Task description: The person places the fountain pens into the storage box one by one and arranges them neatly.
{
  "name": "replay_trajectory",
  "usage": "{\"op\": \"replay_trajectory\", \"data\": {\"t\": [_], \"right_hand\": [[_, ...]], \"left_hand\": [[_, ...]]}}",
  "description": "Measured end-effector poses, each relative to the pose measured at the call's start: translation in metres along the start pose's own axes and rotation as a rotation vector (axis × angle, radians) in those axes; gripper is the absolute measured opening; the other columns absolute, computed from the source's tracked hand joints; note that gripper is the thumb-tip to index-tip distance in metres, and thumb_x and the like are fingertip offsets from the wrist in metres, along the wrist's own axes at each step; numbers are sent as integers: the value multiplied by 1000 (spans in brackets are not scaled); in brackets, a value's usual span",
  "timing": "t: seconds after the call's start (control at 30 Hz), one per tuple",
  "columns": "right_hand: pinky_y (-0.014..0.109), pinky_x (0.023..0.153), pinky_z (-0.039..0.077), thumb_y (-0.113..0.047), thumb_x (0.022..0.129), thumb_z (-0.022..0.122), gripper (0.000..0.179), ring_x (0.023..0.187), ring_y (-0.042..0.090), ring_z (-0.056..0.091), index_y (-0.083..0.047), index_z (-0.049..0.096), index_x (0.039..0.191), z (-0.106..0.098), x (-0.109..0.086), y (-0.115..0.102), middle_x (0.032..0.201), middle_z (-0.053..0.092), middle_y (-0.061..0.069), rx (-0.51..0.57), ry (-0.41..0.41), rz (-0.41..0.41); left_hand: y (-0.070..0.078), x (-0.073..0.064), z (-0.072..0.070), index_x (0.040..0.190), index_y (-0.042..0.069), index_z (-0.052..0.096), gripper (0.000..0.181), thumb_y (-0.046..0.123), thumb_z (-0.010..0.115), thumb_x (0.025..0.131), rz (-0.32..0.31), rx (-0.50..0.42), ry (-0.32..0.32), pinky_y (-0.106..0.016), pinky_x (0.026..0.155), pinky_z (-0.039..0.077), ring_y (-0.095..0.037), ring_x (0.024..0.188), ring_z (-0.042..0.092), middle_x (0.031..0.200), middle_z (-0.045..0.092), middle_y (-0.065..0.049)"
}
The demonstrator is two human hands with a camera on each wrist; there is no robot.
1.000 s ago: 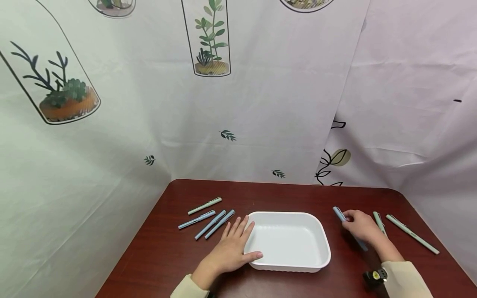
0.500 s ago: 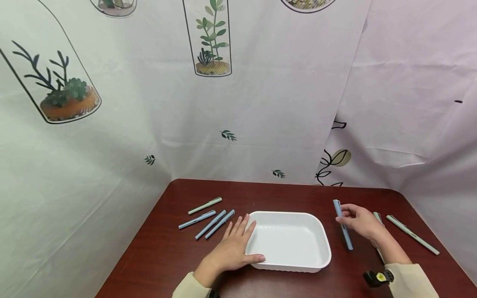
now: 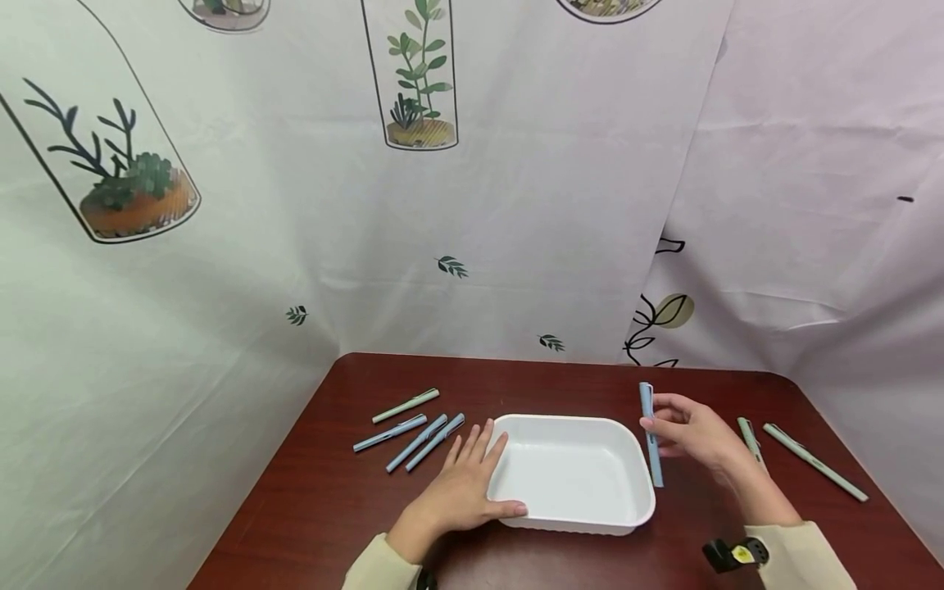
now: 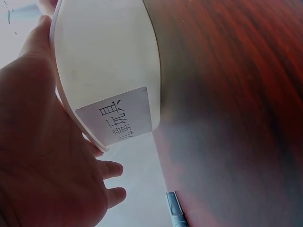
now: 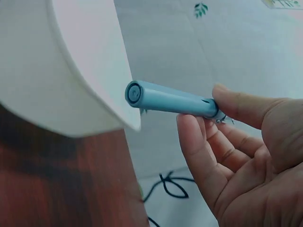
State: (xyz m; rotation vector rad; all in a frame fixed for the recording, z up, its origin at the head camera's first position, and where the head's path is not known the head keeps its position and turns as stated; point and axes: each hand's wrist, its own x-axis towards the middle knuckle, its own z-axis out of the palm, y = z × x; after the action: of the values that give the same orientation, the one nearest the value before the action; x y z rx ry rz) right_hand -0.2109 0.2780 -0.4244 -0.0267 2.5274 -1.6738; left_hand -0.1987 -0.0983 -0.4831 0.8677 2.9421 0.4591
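Observation:
A white rectangular tray (image 3: 575, 475) stands on the table. My left hand (image 3: 459, 496) rests on its left rim, fingers spread and straight, thumb along the front rim. In the left wrist view, a label with Chinese characters (image 4: 118, 118) is on the outer wall. My right hand (image 3: 704, 434) pinches a light blue pen (image 3: 653, 455) between thumb and fingers, raised close beside the tray's right rim. The right wrist view shows the pen's (image 5: 165, 99) round end pointing toward the tray, its clip end near the fingertips.
Left of the tray lie a pale green pen (image 3: 406, 406) and several blue pens (image 3: 416, 443). Two more pale green pens, one short in view (image 3: 751, 438) and one long (image 3: 814, 461), lie on the right. A printed cloth (image 3: 487, 205) hangs behind the dark red table (image 3: 295, 524).
My right hand has lifted the blue pen off the table and carried it left to the tray's right edge, turning it more upright. The left hand stays on the rim.

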Motion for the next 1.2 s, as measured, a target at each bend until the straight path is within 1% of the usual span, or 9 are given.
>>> {"op": "replay_trajectory", "data": {"t": [0.17, 0.3, 0.47, 0.7, 0.87, 1.03, 1.2], "right_hand": [[40, 73, 62, -22, 95, 74, 61, 86, 23, 71, 7, 45, 140, 17, 1, -2, 103, 67, 14, 31, -2, 34], [37, 70, 62, -22, 95, 73, 60, 81, 21, 68, 7, 46, 140, 29, 2, -6, 101, 66, 13, 22, 12, 66], [37, 69, 62, -19, 96, 72, 55, 80, 20, 68, 8, 49, 138, 48, 4, -10, 98, 65, 14, 19, 19, 83], [38, 68, 62, -16, 94, 73, 52, 79, 20, 68, 8, 51, 136, 69, 6, -17, 95, 63, 14, 29, 3, 78], [37, 66, 62, -13, 94, 73, 47, 76, 20, 68, 7, 55, 133, 83, 8, -17, 92, 63, 13, 46, -1, 97], [37, 65, 62, -12, 93, 73, 46, 75, 20, 67, 7, 55, 132, 98, 11, -16, 91, 64, 13, 71, -4, 126], [37, 63, 62, -12, 92, 74, 44, 74, 20, 68, 6, 58, 129, 113, 15, -16, 90, 66, 13, 76, 4, 150]], "left_hand": [[1, 1, 0, 162, 13, 24, 107, 78, 58, 85, -5, -1, -2, -58, 122, 16, -39, 155, 12, 169, 12, -18], [1, 2, 1, 163, 13, 22, 107, 78, 58, 85, -8, 0, -4, -58, 122, 15, -38, 155, 12, 169, 11, -18], [1, 2, 1, 162, 11, 23, 107, 77, 57, 86, -7, 9, 5, -58, 122, 15, -38, 155, 13, 169, 12, -18], [3, 3, 0, 162, 10, 22, 108, 80, 54, 85, -6, 33, 0, -57, 123, 14, -37, 155, 12, 169, 12, -18], [4, 4, -1, 162, 9, 23, 108, 77, 57, 86, -7, 26, -6, -57, 123, 14, -38, 155, 13, 169, 13, -18], [3, 4, 1, 162, 7, 23, 107, 75, 59, 86, -12, 25, -8, -58, 122, 14, -38, 155, 14, 168, 13, -19], [2, 4, 2, 162, 8, 22, 108, 76, 59, 86, -26, 22, -16, -57, 123, 13, -37, 155, 14, 169, 13, -18]]}}
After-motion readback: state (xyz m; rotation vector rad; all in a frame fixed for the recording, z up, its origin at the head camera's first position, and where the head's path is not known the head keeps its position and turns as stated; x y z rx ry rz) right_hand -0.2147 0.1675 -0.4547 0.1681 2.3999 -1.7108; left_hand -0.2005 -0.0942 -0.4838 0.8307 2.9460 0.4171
